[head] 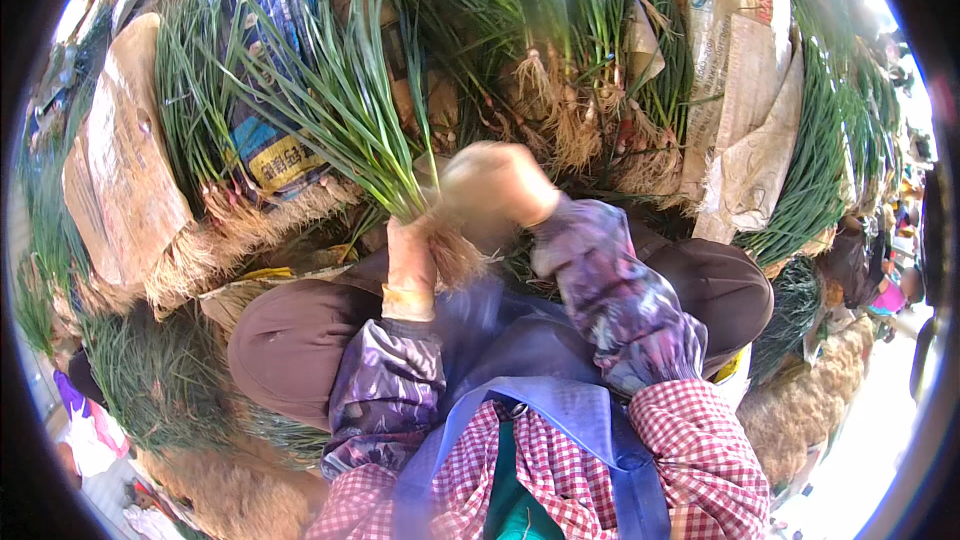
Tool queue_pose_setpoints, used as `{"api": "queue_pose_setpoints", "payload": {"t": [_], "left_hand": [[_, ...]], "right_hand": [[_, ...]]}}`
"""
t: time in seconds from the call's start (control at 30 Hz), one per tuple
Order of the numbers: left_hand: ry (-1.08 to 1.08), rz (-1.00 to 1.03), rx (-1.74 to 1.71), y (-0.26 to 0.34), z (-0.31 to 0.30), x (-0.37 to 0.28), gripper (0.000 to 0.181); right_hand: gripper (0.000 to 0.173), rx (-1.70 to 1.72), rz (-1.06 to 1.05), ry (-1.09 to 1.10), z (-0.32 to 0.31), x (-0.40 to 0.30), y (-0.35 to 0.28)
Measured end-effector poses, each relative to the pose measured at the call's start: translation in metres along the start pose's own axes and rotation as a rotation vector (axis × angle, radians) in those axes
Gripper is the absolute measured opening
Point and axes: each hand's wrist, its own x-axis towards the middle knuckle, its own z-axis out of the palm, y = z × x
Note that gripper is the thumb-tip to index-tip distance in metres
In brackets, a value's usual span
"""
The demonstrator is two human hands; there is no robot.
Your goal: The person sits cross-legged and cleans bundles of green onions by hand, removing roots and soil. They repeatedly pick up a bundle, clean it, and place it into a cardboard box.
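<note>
My left hand [411,244] grips a bunch of scallions [375,146] just above their roots. The long green leaves fan up and to the left, while the pale stringy roots [456,255] hang out to the right of the fist. Close beside the bunch is my right hand [499,184], fingers curled and blurred by motion. Whether it pinches a stalk is hidden by the blur. Ahead of both hands lie more scallions [562,82], their root ends turned towards me.
To the left, a blue printed sack [274,120] and a tan sack piece [135,157] lie over scallions. A pale woven sack [739,90] covers others on the right. My knees [300,349] flank the work. Bundles with thick roots [814,390] sit behind me. A person [855,262] is at far right.
</note>
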Motion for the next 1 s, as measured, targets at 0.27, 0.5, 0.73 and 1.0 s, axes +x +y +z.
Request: {"api": "queue_pose_setpoints", "payload": {"t": [0.27,0.5,0.73,1.0], "left_hand": [[-0.172,-0.147,-0.441,-0.002,-0.01,0.007,0.055],[-0.246,0.012,-0.427,0.033,-0.008,-0.002,0.058],[-0.328,-0.142,-0.59,0.005,0.009,0.014,0.045],[-0.045,-0.205,-0.25,-0.005,0.014,0.021,0.031]], "right_hand": [[0.042,-0.197,0.195,-0.155,-0.016,-0.031,0.04],[0.025,-0.772,0.325,-0.194,-0.054,-0.059,0.071],[0.053,-1.065,0.061,0.668,-0.095,0.023,0.04],[0.025,-0.963,-0.225,0.373,-0.042,0.024,0.018]]}}
